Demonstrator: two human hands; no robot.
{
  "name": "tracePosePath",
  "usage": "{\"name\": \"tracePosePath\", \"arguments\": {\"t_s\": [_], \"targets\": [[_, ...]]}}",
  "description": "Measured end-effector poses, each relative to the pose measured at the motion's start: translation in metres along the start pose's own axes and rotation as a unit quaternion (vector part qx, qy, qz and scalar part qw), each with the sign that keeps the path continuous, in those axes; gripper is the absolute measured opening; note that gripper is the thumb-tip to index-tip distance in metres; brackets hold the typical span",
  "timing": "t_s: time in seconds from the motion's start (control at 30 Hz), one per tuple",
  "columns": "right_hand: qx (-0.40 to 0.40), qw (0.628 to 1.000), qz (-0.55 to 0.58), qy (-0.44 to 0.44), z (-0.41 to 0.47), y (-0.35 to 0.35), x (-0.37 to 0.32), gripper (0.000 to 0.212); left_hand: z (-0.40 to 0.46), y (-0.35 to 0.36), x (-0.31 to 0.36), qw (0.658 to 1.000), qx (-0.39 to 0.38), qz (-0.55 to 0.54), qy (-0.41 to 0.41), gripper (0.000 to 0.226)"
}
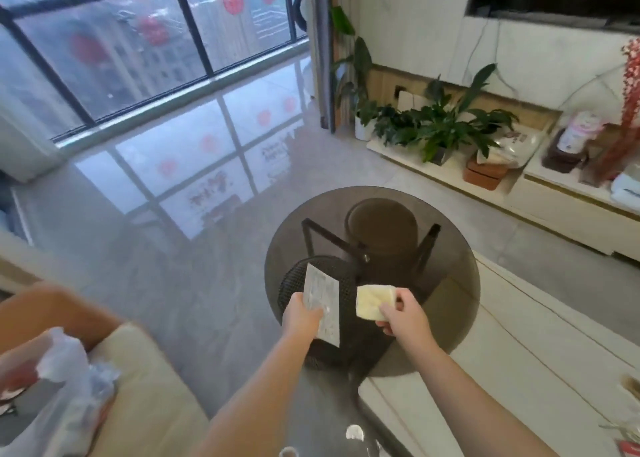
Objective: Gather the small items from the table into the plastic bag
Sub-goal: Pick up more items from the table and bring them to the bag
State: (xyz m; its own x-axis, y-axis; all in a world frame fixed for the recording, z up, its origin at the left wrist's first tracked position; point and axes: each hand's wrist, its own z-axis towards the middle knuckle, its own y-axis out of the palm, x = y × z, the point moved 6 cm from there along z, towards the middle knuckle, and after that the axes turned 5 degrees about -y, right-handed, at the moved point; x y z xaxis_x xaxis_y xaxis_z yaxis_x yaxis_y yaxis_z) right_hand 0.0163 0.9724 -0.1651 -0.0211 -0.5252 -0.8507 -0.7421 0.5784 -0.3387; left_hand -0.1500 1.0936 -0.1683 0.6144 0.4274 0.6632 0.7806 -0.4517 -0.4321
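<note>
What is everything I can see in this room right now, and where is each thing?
White packet: one, white, held over the round table.
Yellow packet: one, pale yellow, held over the round table.
Plastic bag: one, clear, on the cushion at lower left.
Round table: one, smoked glass, centre.
Mesh bin: one, black, seen under the glass.
Potted plants: several, green, on the low shelf at right.
Window: one, black-framed, upper left.
Left hand: grips the white packet.
Right hand: pinches the yellow packet.
</note>
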Motion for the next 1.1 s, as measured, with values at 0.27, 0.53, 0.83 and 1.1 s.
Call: {"name": "tracePosePath", "arguments": {"t_s": [0.27,0.53,0.83,1.1], "targets": [[-0.123,0.992,-0.019,-0.021,-0.025,0.170,-0.080,0.023,0.038,-0.180,-0.073,0.991,0.100,-0.049,-0.071,0.028],[-0.252,0.965,-0.047,-0.062,-0.066,0.335,-0.127,0.013,0.047,-0.318,-0.145,0.963,0.197,-0.134,-0.124,0.033],[-0.413,0.897,-0.130,-0.085,-0.103,0.472,-0.142,0.015,0.033,-0.416,-0.225,0.922,0.295,-0.157,-0.197,0.037],[-0.497,0.824,-0.218,-0.162,-0.113,0.544,-0.169,0.014,0.008,-0.461,-0.252,0.853,0.394,-0.246,-0.238,0.047]]}}
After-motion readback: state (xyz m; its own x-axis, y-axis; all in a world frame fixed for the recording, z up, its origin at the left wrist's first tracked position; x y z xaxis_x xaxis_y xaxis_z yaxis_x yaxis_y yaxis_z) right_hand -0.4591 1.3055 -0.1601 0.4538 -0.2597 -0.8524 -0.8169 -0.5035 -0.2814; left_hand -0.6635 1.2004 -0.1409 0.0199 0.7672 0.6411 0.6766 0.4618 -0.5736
